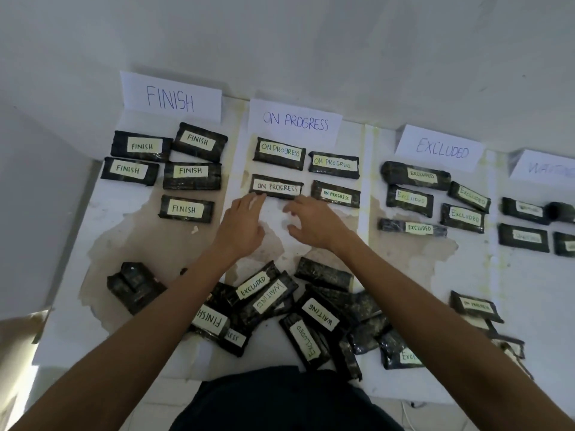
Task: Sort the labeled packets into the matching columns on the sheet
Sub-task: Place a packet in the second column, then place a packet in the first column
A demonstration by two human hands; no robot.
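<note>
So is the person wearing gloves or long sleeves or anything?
Nope. The left hand and right hand are bare, with no gloves, rings or watch showing, and no sleeves all the way to the picture's edge. The only clothing in view is a dark garment at the bottom.

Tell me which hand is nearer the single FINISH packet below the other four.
Left. The left hand sits just right of that FINISH packet; the right hand is farther right.
</note>
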